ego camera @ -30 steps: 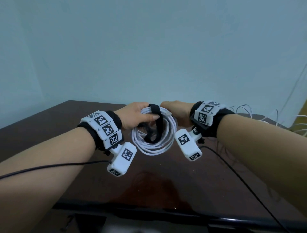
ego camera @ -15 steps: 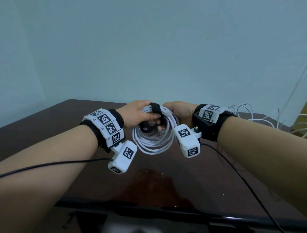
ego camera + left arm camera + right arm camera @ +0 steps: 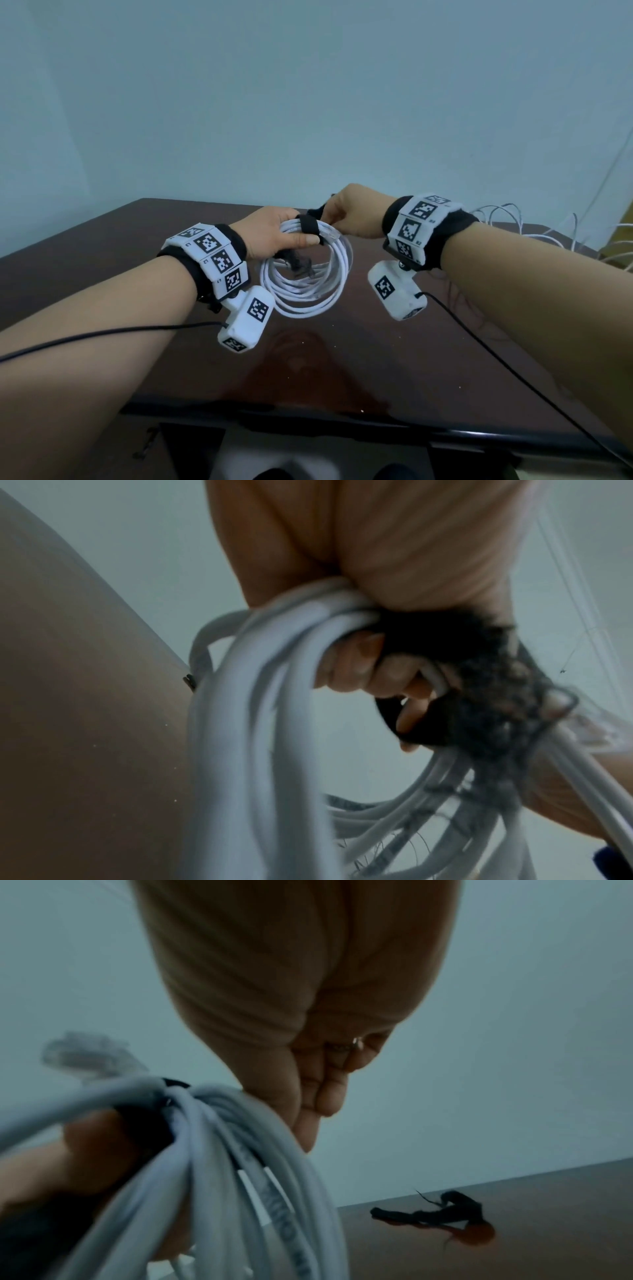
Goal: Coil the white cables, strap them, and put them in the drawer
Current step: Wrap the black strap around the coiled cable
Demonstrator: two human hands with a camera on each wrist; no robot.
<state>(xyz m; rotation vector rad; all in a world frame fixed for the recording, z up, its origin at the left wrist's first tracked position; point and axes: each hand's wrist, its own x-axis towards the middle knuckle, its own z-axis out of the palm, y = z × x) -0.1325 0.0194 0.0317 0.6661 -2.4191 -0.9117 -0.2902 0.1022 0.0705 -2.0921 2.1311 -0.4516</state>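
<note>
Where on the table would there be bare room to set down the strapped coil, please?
The dark table shows bare wood below the coil, between the forearms, and at the far left corner. It is crowded at the far right, where loose white cables lie.

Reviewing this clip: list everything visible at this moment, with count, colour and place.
cable coil: one, white, held in the air above the table.
strap: one, black, wrapped over the coil's top.
spare strap: one, black, lying on the table.
loose cables: several, white, far right of the table.
table: one, dark brown, glossy.
wall: pale blue, behind the table.
left hand: grips the coil at the strap.
right hand: pinches the strap's free end.
</note>
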